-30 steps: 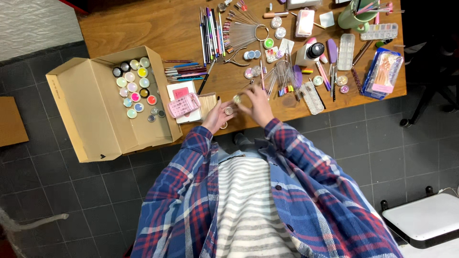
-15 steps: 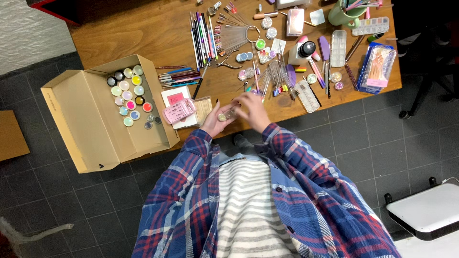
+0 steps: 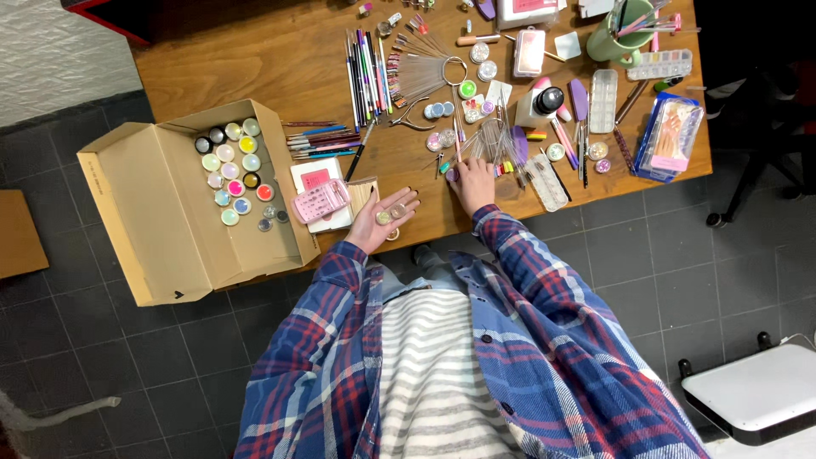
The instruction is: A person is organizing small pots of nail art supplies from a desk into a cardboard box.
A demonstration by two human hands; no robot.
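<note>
My left hand (image 3: 381, 219) lies palm up over the near edge of the wooden table (image 3: 255, 59), with two small round jars (image 3: 391, 213) resting in the palm. Farther right, my right hand (image 3: 473, 183) reaches onto the table, its fingertips on a small round jar (image 3: 452, 175) among scattered nail-art supplies. Both sleeves are blue and red plaid. An open cardboard box (image 3: 183, 208) stands to the left with several small round colour jars (image 3: 234, 174) inside it.
A pink palette and white card (image 3: 320, 197) lie beside the box. Brushes and pens (image 3: 365, 64), a fan of nail swatches (image 3: 421, 72), a green mug (image 3: 614, 38) and a blue packet (image 3: 669, 136) crowd the table. A dark tiled floor (image 3: 127, 357) lies below.
My hands were together near the table edge over a small jar. Now they are apart: the left has opened palm up with jars, the right has reached forward onto the table.
</note>
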